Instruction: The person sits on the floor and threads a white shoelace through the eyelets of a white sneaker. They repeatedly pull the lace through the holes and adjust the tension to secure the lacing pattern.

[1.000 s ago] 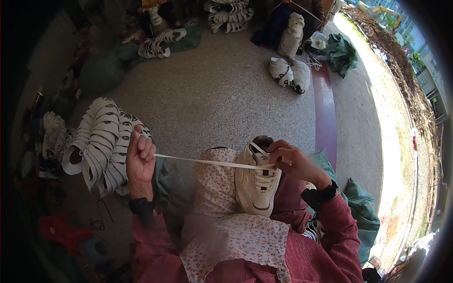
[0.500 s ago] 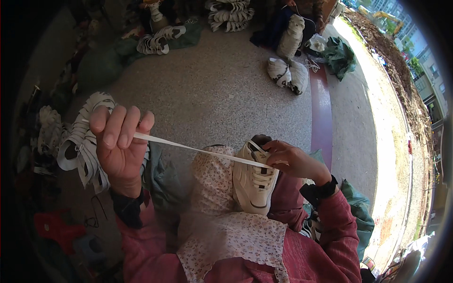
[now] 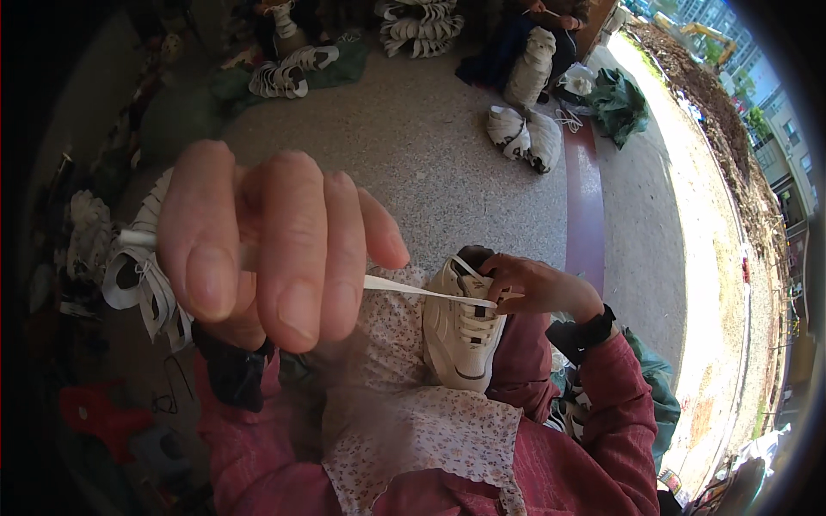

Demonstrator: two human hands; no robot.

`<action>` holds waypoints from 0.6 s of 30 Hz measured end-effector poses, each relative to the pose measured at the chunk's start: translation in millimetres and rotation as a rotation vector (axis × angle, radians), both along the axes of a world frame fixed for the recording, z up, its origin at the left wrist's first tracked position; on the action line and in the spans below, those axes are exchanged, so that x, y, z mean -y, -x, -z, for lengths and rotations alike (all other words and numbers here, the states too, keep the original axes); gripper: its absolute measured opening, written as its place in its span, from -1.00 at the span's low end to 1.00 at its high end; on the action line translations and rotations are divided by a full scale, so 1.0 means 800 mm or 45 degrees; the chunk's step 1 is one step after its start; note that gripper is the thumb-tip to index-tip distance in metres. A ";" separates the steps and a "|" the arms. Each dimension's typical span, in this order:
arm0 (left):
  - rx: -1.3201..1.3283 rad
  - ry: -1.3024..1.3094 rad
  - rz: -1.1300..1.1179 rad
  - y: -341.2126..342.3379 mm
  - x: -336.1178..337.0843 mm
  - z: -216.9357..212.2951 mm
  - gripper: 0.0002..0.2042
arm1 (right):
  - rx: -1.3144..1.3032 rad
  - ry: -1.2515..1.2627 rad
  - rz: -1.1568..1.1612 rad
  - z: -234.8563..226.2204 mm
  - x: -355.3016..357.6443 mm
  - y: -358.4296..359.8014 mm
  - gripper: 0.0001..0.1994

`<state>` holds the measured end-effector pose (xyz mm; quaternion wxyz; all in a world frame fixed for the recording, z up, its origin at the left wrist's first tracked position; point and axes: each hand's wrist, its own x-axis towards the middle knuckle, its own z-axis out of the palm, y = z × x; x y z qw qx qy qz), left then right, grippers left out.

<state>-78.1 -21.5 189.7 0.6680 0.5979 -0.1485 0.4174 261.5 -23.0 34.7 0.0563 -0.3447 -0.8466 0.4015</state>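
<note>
Left hand [image 3: 267, 249] fingers clamped on white lace [image 3: 422, 291] (pulled taut); right hand [image 3: 533, 288] fingers grip sneaker [image 3: 460, 331]

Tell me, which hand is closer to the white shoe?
The right hand. It touches the top of the white shoe on the lap. The left hand is raised off to the shoe's left, pulling the white lace away from it.

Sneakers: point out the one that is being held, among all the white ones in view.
It is the white sneaker on the lap, steadied by the right hand while the left hand pulls its lace taut. The other sneakers lie untouched on the floor.
</note>
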 end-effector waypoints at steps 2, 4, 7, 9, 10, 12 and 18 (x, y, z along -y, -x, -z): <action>0.017 0.071 -0.026 0.010 0.003 0.008 -0.95 | -0.020 -0.020 0.036 0.004 0.001 0.002 -0.89; 0.029 0.113 -0.049 0.029 0.001 0.022 -0.91 | -0.022 -0.067 0.042 0.009 0.002 0.006 -0.90; -0.311 0.139 -0.496 0.076 0.003 0.056 -0.85 | -0.256 -0.176 0.091 0.026 0.008 0.006 -0.92; -0.676 0.215 -0.841 0.080 0.013 0.075 -0.81 | -0.277 -0.176 0.173 0.031 0.017 0.010 -0.93; -0.864 0.286 -0.954 0.065 0.017 0.082 -0.79 | -0.282 -0.179 0.221 0.032 0.021 0.010 -0.93; -1.109 0.397 -1.047 0.044 0.023 0.112 -0.78 | -0.222 -0.254 0.216 0.024 0.027 0.016 -0.93; -1.394 0.157 -0.885 -0.020 0.030 0.228 -0.87 | -0.255 -0.283 0.144 0.010 0.035 0.026 -0.92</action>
